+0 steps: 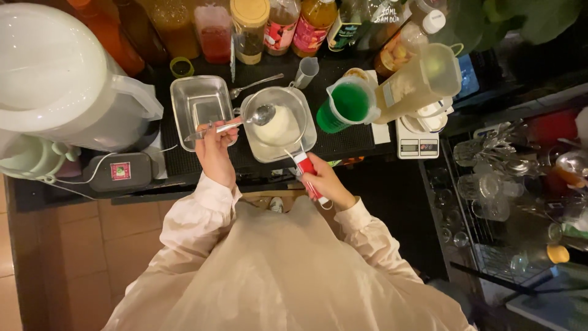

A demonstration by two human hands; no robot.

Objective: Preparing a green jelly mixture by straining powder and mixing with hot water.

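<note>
Nearest the camera, the person's pale long-sleeved smock fills the lower frame, both sleeves reaching forward to the dark counter. The right hand (327, 182) is closed around a slim red-and-white handled tool (308, 173); its long axis runs diagonally, the looped end low by the wrist and the thin tip pointing up and left, toward the near rim of the square steel container (304, 116). The left hand (214, 147) is closed in a pinch on the handle of a long metal spoon (236, 124), which lies nearly level, handle end to the left over the empty rectangular steel tray (199, 101) and bowl pointing right, held above the white mound inside the square container. The spoon's bowl sits well ahead of the right hand and to the right of the left one; the two hands flank the container's near edge, apart from each other.

Just right of the container stands a clear measuring jug of green liquid (348, 105), and beyond it a tilted plastic jug of pale yellow liquid (419, 79) rests over a small white digital scale (418, 142). A second spoon (256, 85) lies behind the tray. At far left sits a large white lidded pitcher (58, 79). A row of sauce and syrup bottles (278, 24) lines the back edge
</note>
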